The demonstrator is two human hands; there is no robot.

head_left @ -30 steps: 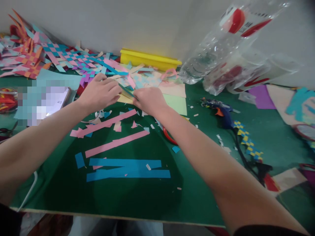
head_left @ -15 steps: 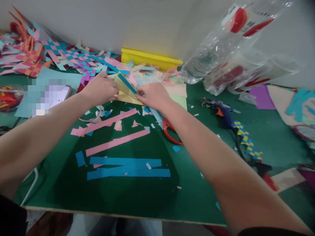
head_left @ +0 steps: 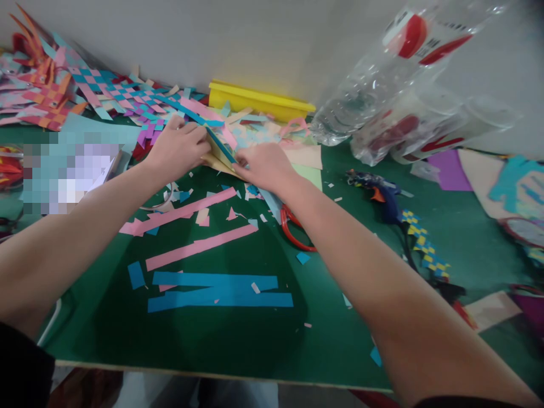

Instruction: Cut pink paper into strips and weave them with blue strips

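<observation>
Both of my hands meet at the far middle of the green table (head_left: 238, 340). My left hand (head_left: 178, 148) is closed on the upper end of a blue paper strip (head_left: 221, 146) that lies over yellow paper (head_left: 217, 161). My right hand (head_left: 264, 165) pinches the lower end of the same strip and presses on the yellow sheet. Nearer to me lie two long pink strips (head_left: 199, 246) and two long blue strips (head_left: 216, 289), flat on the table among small paper scraps.
Red-handled scissors (head_left: 293, 232) lie under my right forearm. A blue glue gun (head_left: 385, 195) with its black cord lies to the right, beside a small woven yellow-blue band (head_left: 425, 246). Woven paper mats (head_left: 97, 93), a yellow box (head_left: 259, 102) and clear plastic bags (head_left: 403, 96) line the wall.
The yellow paper that I had lifted and tilted up half a second ago now lies lower. My left hand has shifted slightly up along the blue strip; my right hand has barely moved.
</observation>
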